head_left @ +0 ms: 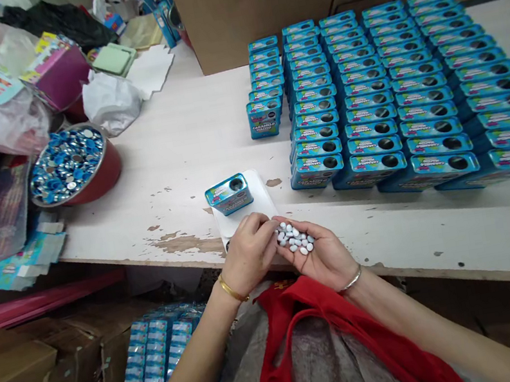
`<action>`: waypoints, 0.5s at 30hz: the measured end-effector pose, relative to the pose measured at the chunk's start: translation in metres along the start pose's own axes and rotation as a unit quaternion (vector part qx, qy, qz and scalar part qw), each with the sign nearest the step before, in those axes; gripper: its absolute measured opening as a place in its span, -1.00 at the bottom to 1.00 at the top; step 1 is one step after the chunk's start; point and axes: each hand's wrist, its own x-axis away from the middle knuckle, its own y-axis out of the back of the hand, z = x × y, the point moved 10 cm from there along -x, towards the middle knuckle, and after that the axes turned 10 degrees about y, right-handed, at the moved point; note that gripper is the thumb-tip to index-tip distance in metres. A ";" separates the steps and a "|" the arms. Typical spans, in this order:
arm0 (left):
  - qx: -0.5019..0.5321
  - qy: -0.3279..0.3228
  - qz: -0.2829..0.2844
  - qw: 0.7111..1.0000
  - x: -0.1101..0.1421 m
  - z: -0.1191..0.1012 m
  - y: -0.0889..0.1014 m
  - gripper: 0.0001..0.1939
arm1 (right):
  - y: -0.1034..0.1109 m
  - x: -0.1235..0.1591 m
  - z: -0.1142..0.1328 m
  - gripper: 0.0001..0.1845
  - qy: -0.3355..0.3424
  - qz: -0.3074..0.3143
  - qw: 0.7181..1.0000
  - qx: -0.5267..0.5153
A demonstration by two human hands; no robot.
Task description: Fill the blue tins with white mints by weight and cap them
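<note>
My right hand (pixel 321 257) is cupped palm up under a small pile of white candies (pixel 296 239). My left hand (pixel 250 244) reaches in from the left, its fingers curled together against the pile's edge and the right fingers; what lies between its fingertips is hidden. Just beyond my left hand, a blue tin (pixel 229 196) stands upright with a dark round opening in its top. Under the tin is a flat white kitchen scale or pad (pixel 258 197), partly covered by my hand.
Several rows of blue tins (pixel 363 107) fill the right side of the worn white table (pixel 180 151). A red bowl (pixel 100 174) of blue and silver pieces stands left, near bags and printed cardboard. Large cardboard (pixel 263 7) borders the back. Wrapped blue packs (pixel 149 359) lie below the table edge.
</note>
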 end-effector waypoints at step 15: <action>0.035 -0.044 -0.120 0.991 -0.019 0.006 0.061 -0.86 | -0.058 -0.007 0.006 -0.76 0.009 0.048 0.999 -0.020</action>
